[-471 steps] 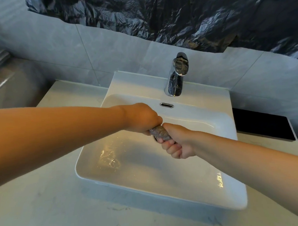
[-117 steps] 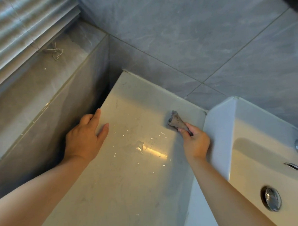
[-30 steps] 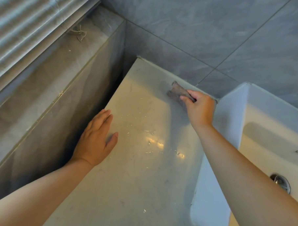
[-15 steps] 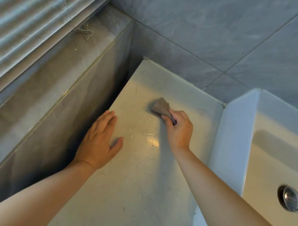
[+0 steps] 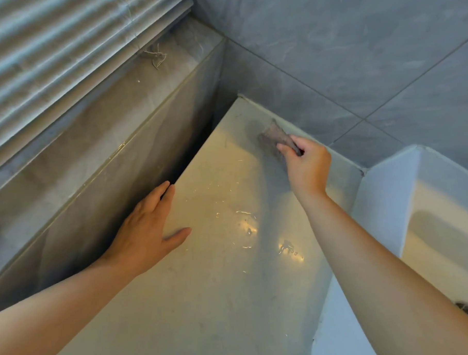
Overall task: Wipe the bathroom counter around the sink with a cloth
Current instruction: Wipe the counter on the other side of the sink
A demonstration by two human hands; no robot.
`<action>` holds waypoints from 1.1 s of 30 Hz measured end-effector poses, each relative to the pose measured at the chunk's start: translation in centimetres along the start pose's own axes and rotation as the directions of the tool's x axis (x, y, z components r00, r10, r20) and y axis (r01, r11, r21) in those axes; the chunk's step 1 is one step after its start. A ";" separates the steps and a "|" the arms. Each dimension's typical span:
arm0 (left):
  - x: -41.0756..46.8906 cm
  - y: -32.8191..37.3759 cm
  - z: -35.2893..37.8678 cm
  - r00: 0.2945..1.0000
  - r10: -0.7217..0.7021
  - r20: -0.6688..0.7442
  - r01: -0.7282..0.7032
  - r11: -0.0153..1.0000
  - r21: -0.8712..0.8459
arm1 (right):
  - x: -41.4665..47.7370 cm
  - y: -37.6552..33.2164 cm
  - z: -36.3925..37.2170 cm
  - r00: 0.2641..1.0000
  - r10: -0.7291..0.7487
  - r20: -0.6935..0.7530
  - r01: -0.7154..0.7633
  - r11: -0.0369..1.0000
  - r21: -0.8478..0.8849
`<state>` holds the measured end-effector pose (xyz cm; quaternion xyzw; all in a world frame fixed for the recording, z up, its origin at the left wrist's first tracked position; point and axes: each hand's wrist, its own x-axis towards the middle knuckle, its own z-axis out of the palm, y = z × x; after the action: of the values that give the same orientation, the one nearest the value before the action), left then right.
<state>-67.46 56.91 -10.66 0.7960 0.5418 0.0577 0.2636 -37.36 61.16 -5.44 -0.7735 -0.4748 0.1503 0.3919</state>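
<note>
Two hands at work. Right hand [image 5: 306, 166]: fingers curled, pinching the cloth [image 5: 275, 138], which is pressed to the counter [image 5: 232, 298] at its far edge by the wall, likely to scrub that seam. Left hand [image 5: 146, 229]: flat on the counter's left edge, fingers together, thumb out, apparently a brace. Sink [image 5: 389, 202]: right. Water streaks: mid-counter.
</note>
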 end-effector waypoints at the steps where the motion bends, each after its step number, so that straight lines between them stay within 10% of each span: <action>1: -0.2 -0.1 0.0 1.000 -0.017 0.012 0.017 1.000 -0.009 | 0.7 0.4 0.8 1.000 0.004 0.014 -0.004 0.999 -0.038; 20: -0.8 -0.3 0.6 0.993 -0.093 0.069 0.099 0.991 -0.093 | -6.6 -0.2 6.6 0.997 -0.054 0.058 0.051 0.998 0.047; 27: -0.7 -0.4 0.8 0.995 -0.085 0.055 0.089 0.993 -0.073 | -6.3 -2.7 5.2 0.902 -0.073 0.426 0.032 0.994 0.104; 33: -0.7 -0.6 0.9 0.995 -0.076 0.061 0.081 0.993 -0.086 | 0.8 -3.5 5.1 0.994 -0.023 0.102 0.009 0.990 0.140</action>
<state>-67.92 56.09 -11.57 0.7631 0.5617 0.0484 0.3160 -42.21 65.03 -6.05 -0.7316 -0.4892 0.2199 0.4209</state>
